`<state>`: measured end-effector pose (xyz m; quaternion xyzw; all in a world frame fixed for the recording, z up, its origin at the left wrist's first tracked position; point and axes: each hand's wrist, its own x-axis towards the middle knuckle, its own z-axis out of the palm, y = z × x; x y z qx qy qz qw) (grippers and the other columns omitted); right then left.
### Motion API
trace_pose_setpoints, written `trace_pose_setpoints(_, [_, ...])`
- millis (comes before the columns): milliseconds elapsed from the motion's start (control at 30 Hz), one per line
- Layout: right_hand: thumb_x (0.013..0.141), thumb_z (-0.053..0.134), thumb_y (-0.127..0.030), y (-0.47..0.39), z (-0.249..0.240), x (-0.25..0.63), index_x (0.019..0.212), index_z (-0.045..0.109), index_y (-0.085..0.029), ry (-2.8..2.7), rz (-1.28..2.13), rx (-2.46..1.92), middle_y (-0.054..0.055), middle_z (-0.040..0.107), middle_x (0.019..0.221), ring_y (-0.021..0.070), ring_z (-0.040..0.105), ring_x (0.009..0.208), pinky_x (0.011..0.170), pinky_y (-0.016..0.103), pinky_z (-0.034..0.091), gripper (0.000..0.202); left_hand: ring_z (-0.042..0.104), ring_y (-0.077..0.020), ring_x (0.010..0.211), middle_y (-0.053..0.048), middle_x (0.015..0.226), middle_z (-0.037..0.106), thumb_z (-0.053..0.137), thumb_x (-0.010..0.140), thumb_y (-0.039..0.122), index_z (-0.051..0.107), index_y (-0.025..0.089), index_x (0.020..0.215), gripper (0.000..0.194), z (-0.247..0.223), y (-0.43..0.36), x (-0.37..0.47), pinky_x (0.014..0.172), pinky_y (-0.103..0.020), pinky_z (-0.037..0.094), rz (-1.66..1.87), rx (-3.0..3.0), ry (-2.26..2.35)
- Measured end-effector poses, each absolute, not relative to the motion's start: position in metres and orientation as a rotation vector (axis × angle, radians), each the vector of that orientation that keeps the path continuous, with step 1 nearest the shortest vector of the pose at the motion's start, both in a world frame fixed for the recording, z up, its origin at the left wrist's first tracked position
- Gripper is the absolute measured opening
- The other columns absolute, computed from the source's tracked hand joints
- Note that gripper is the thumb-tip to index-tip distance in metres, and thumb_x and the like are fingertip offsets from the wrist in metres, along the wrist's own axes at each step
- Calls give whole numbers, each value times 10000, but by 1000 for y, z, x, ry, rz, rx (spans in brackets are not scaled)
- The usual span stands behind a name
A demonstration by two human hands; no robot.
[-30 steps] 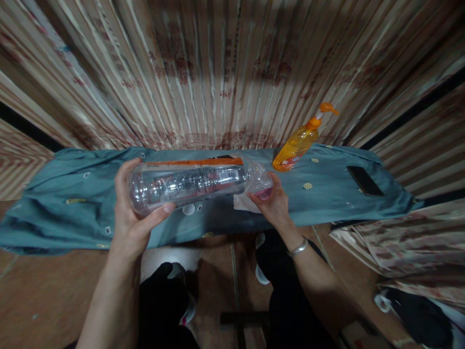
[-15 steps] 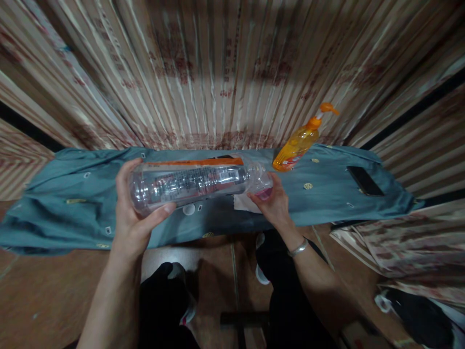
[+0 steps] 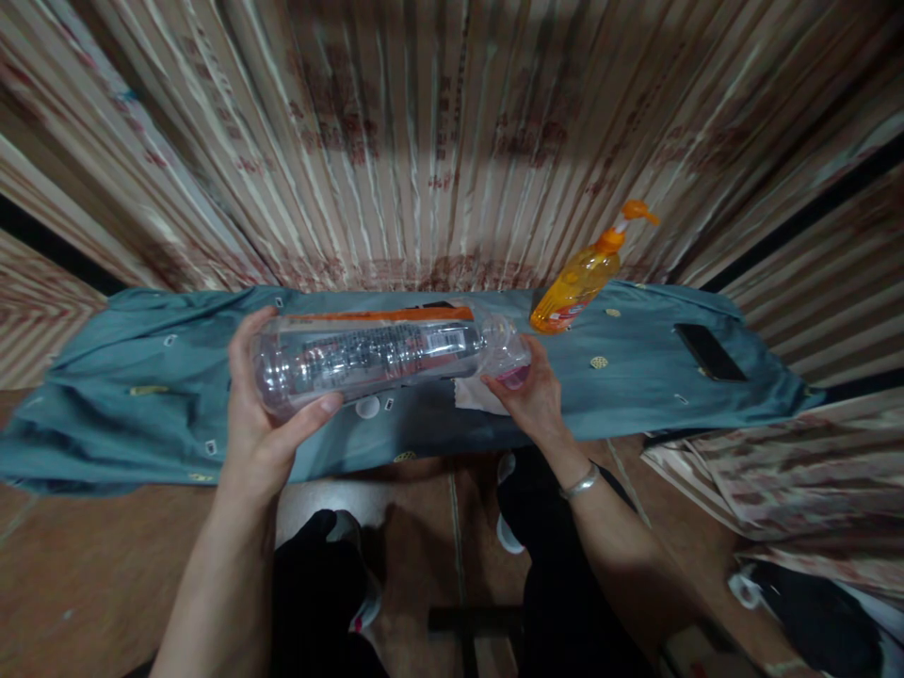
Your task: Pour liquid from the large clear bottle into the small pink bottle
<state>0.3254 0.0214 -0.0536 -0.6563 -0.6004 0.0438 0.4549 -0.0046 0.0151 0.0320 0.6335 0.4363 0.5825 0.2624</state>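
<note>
The left hand [image 3: 263, 428] has most of its fingers hidden behind the clear bottle [image 3: 282, 367]. The right hand [image 3: 535, 395] partly covers the bottle's pink end [image 3: 517, 377]. Beyond the bottle, a dark thing [image 3: 439, 304] is mostly hidden. The label [image 3: 381, 353] print is too small to read. The left forearm [image 3: 212, 584] is cut off at the near edge.

The left hand [image 3: 260, 428] and right hand [image 3: 535, 395] hold a clear bottle [image 3: 374, 354] by opposite ends.
</note>
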Motion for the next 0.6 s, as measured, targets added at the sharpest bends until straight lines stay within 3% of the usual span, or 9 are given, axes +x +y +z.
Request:
trace_pose_setpoints(167, [692,838,-524,21,-53,325,1404,494,-147,-1476,121,-1641,195,649,1366,359,640,1252,1057,540,530,876,574,-319,1240,-60,1372,567,911,561,541,479,378,1462,1013,30,15,-4,1143,-568,425,1592,1665,1182])
trace_pose_setpoints(367, [719,817,-551,21,-55,326,1426,474,-154,-1491,112,-1626,201,619,1406,352,606,1306,1092,537,507,881,494,-395,1387,-98,1491,529,929,522,538,527,331,1434,1018,31,14,-1,1217,-619,322,1557,1531,1193])
trace_pose_setpoints(600, [708,827,-544,21,-57,327,1444,459,-153,-1484,115,-1612,203,616,1418,361,609,1307,1083,551,516,911,523,-387,1376,-92,1506,522,895,574,569,493,338,1466,1005,30,13,-4,1200,-591,380,1538,1604,1205])
